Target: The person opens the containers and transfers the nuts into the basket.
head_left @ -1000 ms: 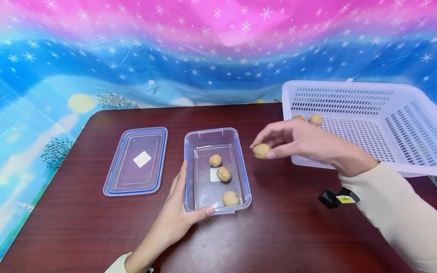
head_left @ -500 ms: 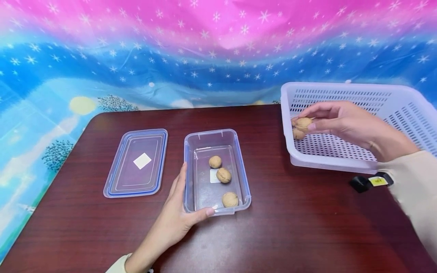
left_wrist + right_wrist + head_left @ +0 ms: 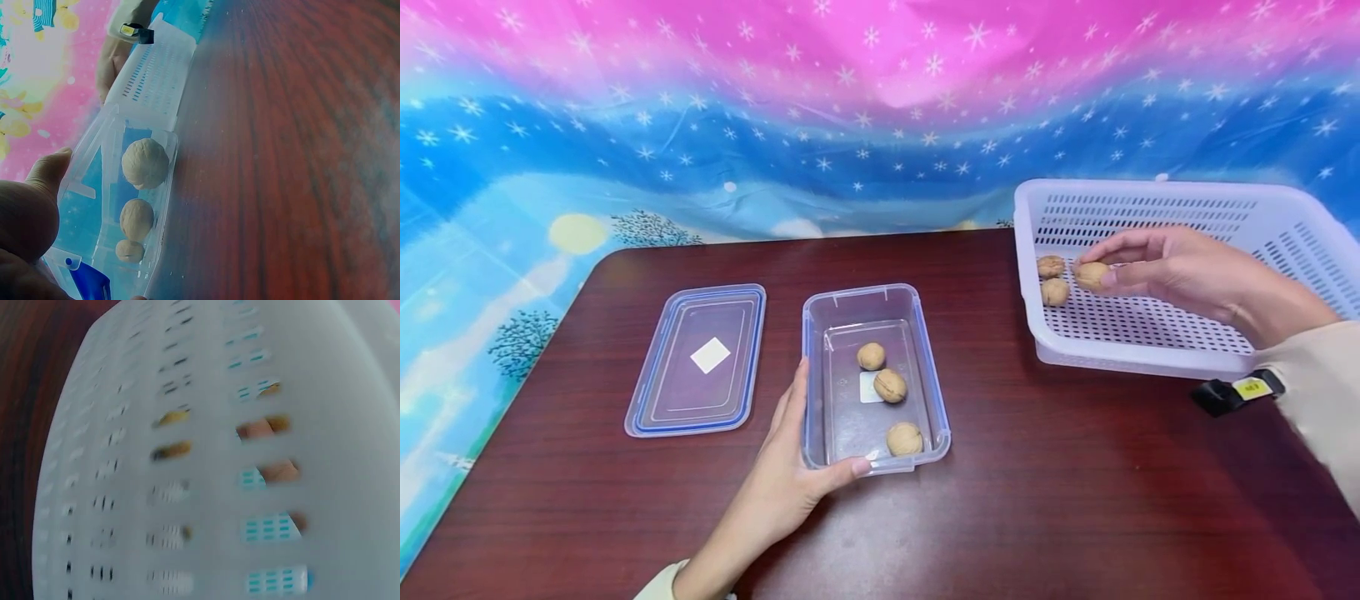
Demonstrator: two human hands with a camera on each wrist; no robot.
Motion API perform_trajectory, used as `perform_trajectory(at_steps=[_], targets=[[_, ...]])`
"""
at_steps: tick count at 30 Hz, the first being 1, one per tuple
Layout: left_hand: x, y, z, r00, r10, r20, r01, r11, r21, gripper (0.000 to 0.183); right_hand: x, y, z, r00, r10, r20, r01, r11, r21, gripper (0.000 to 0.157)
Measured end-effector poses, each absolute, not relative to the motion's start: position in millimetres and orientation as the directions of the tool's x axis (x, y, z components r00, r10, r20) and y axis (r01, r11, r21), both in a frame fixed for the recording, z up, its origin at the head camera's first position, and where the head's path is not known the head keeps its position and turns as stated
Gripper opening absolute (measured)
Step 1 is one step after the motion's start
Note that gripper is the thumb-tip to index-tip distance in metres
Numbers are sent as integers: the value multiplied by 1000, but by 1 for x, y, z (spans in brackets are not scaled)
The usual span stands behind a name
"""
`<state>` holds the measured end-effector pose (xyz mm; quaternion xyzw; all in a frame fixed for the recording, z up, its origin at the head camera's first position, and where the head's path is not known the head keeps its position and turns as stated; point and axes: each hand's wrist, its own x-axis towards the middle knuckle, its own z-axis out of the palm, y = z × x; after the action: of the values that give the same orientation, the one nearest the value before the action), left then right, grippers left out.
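A clear plastic lid (image 3: 662, 396) with a blue seal and a white square label (image 3: 711, 355) lies on the reddish-brown wood-grain table (image 3: 1015, 508). Beyond hangs a pink-and-blue cloth (image 3: 850, 142) printed with white snowflakes, trees and a pale yellow disc (image 3: 577, 234).

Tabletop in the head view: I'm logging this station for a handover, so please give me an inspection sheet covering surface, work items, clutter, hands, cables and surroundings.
Surface: dark red-brown wood-grain tabletop, glossy near the front.
Work items: clear container holding three walnuts; white basket with two walnuts lying at its left end; lid off, left of the container.
Clutter: nothing seen.
Hands: left hand holds the container at its near left corner; right hand pinches one walnut in the basket, whether lifted I cannot tell.
Cables: nothing seen.
Surroundings: snowflake-patterned backdrop behind the tabletop; black strap at the right sleeve.
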<state>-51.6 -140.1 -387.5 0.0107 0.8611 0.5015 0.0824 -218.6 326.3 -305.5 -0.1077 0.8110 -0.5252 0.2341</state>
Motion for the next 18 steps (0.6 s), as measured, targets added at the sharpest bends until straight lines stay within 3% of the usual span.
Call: perform_trajectory(at_steps=[9,14,18], targets=[[-51,-141,-387,-984,101,-147,-78,497,864,132,-225,338,-316,-816,-491,-304,102,396,-913,37],[-51,-141,-388,-984,97,-147,-79,500,862,132,-226,334,-320,-811,-450,-373,134,478,-868,28],[-52,-141,-388,-984,99,-148,-79,500,862,132,-224,330,-321,-816,-405,-413,116,584,-803,37]])
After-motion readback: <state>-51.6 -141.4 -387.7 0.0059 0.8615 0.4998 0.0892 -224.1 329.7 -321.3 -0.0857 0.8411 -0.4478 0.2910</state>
